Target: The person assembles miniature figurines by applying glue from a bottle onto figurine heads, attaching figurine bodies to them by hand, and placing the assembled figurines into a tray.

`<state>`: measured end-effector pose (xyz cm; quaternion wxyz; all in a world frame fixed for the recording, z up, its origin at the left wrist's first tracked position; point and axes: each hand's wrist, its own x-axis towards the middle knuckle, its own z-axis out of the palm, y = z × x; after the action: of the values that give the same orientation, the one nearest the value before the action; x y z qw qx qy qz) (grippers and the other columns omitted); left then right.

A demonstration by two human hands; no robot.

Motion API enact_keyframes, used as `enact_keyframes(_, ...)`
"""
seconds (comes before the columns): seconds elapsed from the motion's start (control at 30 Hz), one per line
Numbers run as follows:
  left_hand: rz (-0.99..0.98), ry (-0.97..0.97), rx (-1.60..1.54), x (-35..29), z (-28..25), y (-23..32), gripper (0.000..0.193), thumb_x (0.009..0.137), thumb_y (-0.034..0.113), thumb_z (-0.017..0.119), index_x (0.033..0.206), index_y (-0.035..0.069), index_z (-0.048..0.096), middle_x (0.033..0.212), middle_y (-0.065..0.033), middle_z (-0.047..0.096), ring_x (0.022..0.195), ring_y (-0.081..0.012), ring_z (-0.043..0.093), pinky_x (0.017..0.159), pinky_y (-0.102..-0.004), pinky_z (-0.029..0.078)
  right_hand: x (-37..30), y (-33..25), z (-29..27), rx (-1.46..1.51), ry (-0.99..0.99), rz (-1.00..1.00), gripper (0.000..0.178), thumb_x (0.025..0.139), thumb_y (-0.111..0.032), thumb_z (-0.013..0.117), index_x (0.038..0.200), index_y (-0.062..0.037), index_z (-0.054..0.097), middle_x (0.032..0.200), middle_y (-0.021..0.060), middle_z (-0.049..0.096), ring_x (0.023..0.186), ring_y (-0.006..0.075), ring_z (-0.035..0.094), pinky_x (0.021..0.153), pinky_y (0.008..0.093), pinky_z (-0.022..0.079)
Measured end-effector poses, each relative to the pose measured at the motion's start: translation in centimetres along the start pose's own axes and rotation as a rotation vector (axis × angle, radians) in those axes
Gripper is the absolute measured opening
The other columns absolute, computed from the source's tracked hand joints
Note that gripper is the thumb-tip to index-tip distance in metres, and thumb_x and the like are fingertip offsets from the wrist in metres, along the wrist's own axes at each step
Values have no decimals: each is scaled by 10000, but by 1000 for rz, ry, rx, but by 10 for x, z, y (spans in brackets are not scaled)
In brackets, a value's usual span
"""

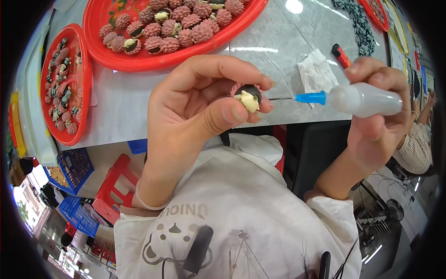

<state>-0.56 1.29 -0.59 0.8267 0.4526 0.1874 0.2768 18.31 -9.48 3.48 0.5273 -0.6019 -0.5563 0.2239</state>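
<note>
Between the thumb and fingers of my left hand (186,104) is a small round figurine (249,98), pink and bumpy at the edge, with a dark patch and a cream-coloured piece on its front. My right hand (378,100) is closed around a translucent squeeze bottle (371,100). A blue needle tip (310,98) is fitted on the bottle, its thin metal needle pointing left and reaching the fingertips beside the figurine. Whether the needle touches the figurine I cannot tell.
A large red tray (153,63) with many similar pink pieces lies beyond my left hand. Further left stands a smaller red tray (84,97) of mixed pieces. A crumpled white tissue (317,72) and a red-and-black lighter (341,56) are on the grey table. Dark green pieces (357,25) lie far right.
</note>
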Motion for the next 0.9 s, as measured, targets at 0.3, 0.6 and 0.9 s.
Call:
enact_keyframes(0.3,-7,17,42,-2,5,-1,405,761,290,609,990,-13,468,948,-147,510,721,-143,576,608,-184,464,1,-11,8,-71,140,5,456,776,-316,536,996,78,471,859,191,514,770,232,516,693,304,437)
enact_keyframes(0.6,-11,29,63,-4,2,-4,403,752,286,620,971,-20,478,935,-145,522,773,-153,537,610,-199,453,-12,-39,-2,-518,-21,-180,439,722,-313,539,927,74,505,739,215,549,634,216,479,529,311,406)
enact_keyframes(0.9,-21,33,11,-4,6,-7,398,732,277,641,954,-14,486,925,-147,526,758,-167,546,599,-208,453,-22,-29,8,-437,111,-189,458,729,-361,558,955,33,500,739,203,564,584,190,459,491,276,371)
